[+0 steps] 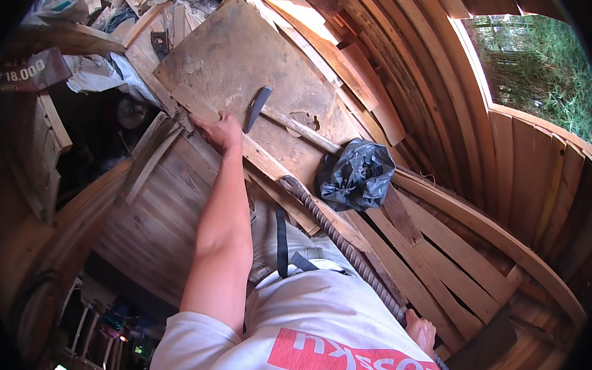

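Observation:
A long, narrow wooden plank lies slantwise across the front of a worn plywood sheet. My left hand is closed round the plank near its far end. A ribbed steel bar with a bent tip runs from the plank's near edge down along my right side. My right hand is closed on the bar's lower part, its fingers partly hidden. On the plywood, close to my left hand, rests a tool with a dark blade and a wooden handle. Its handle end meets a crumpled black plastic bag.
Loose boards lie at the right beside a curved timber wall with a window opening. Scrap wood and a small black object sit at the far left. A plank surface lies left of my arm.

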A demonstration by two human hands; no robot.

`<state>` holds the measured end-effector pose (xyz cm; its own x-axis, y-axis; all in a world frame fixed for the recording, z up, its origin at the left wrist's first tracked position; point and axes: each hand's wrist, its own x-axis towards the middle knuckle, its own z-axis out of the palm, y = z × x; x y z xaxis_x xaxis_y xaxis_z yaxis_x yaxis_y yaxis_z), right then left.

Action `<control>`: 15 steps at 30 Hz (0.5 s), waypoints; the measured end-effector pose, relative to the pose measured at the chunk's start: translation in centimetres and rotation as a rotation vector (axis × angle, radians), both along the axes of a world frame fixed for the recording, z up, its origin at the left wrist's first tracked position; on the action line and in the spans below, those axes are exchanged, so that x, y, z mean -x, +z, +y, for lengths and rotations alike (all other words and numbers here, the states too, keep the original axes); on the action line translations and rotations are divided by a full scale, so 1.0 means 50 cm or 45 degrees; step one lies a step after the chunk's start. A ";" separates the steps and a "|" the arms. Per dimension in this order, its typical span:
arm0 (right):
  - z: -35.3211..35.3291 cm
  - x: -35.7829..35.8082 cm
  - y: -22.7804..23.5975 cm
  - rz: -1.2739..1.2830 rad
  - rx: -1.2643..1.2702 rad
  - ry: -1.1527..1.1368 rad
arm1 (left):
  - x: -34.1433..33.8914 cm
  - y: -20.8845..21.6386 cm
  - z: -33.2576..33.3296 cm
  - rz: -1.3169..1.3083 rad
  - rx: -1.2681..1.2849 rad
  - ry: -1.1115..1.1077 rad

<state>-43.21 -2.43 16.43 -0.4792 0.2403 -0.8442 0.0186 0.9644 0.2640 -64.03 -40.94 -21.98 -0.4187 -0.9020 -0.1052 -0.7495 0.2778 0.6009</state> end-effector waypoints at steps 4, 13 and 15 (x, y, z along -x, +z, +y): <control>0.002 -0.004 -0.014 -0.005 -0.028 -0.050 | 0.015 0.004 0.014 -0.029 -0.042 0.003; 0.058 -0.037 -0.070 -0.054 0.014 -0.112 | 0.004 -0.020 0.009 -0.062 0.089 -0.012; 0.068 -0.043 -0.084 -0.048 0.018 -0.128 | 0.009 -0.015 0.005 -0.101 0.041 0.043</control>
